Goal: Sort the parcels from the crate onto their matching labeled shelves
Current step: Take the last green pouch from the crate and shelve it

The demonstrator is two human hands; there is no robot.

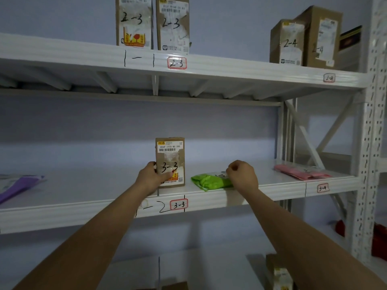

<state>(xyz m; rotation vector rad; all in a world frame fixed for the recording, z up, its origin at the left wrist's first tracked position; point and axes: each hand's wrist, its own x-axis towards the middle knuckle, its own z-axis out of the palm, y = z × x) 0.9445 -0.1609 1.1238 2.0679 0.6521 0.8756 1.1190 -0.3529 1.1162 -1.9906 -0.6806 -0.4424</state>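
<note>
A brown cardboard parcel marked 3-3 stands upright on the middle shelf, just above the shelf label 3-3. My left hand grips its lower left side, thumb across the front. To its right a green bag parcel lies flat on the same shelf. My right hand is over the bag's right end with curled fingers, holding its edge; the exact grip is hidden.
Two boxes marked 2-3 and two marked 2-4 stand on the upper shelf. A pink bag lies above label 3-4, a purple bag at far left. Another box sits on the lower shelf.
</note>
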